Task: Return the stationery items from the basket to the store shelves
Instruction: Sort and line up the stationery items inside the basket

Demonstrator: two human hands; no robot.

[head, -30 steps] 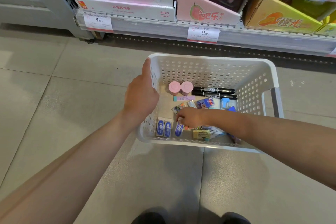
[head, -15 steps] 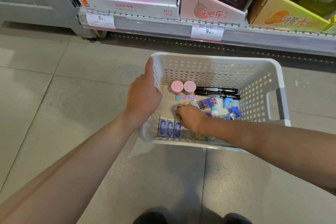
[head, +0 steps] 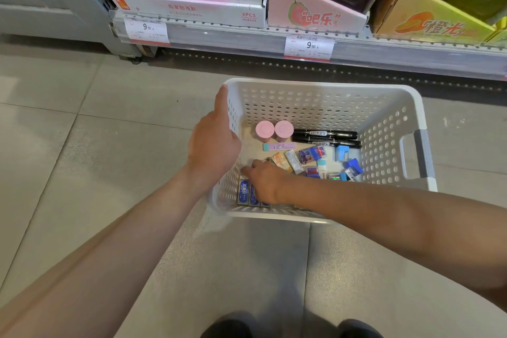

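A white perforated basket (head: 323, 85) stands on the tiled floor in front of the store shelf (head: 233, 35). My left hand (head: 214, 143) grips its left rim, thumb lying along the edge. My right hand (head: 264, 181) reaches into the near left corner, fingers curled down over a row of blue-and-white erasers (head: 243, 192), covering part of the row. Also in the basket lie two pink round-capped items (head: 264, 129), two black markers (head: 326, 135), a pastel strip eraser (head: 278, 146) and several small colourful erasers and sharpeners (head: 315, 155).
The lowest shelf holds a white-pink box (head: 189, 8), a pink display carton (head: 312, 12) and a yellow one (head: 433, 25), with price tags (head: 309, 45) on its rail. A grey shelf upright (head: 82, 3) stands at left. My shoes (head: 227, 328) show at the bottom edge.
My right hand set a blue eraser beside two others, then slid left over the row. The view shifted slightly; my left hand stayed on the rim.
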